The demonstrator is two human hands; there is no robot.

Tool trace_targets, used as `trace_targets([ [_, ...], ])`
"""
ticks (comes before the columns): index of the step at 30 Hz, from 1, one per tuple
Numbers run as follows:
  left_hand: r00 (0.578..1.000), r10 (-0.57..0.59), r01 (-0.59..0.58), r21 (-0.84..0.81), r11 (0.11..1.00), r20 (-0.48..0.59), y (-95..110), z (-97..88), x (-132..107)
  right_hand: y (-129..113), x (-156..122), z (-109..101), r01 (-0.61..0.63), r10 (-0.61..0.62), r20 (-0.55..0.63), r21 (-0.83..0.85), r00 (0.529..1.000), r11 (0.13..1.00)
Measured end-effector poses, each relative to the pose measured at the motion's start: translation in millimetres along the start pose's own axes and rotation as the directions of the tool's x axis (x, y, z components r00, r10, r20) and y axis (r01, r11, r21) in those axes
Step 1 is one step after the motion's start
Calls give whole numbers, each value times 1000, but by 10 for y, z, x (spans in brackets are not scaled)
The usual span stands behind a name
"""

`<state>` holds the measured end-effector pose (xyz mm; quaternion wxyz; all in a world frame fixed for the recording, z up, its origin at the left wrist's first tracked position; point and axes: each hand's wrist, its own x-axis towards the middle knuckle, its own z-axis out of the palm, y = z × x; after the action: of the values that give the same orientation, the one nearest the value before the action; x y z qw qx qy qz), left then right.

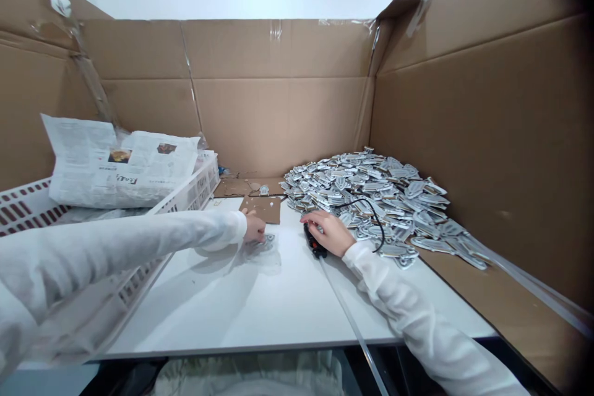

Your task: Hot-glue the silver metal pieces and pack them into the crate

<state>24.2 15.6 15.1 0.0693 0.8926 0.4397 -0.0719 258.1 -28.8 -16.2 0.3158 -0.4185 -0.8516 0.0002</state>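
Note:
My left hand [254, 228] is closed at the edge of a small clear plastic bag [270, 255], which lies on the white table. A small grey-and-white piece [268, 239] shows through the film. To the right, my right hand [330, 232] has its fingers wrapped over a black glue gun [315, 242] with a red spot on its body. From the tool's back end a long translucent glue stick [346, 306] runs toward the table's front edge. A black cable [381, 226] curves beside my right wrist.
Many flat grey-white pieces [352, 182] are heaped at the back right. At left, a white plastic basket [179, 198] holds newspaper [123, 167]. A brown cardboard piece [266, 209] lies beyond my left hand. Tall cardboard walls [288, 111] enclose the table [223, 315].

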Motion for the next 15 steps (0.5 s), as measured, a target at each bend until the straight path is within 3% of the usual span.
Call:
trace_targets([
  [5, 999, -21, 24, -73, 997, 47, -30, -158, -33, -29, -2, -3, 10, -10, 2, 16, 1000, 1000],
  [12, 982, 148, -167, -172, 971, -119, -54, -391, -101, -24, -13, 12, 25, -26, 16, 23, 1000, 999],
  [15, 977, 163, -183, -160, 970, -135, -33, -496, -137, -23, -15, 16, 23, -23, 16, 26, 1000, 999],
])
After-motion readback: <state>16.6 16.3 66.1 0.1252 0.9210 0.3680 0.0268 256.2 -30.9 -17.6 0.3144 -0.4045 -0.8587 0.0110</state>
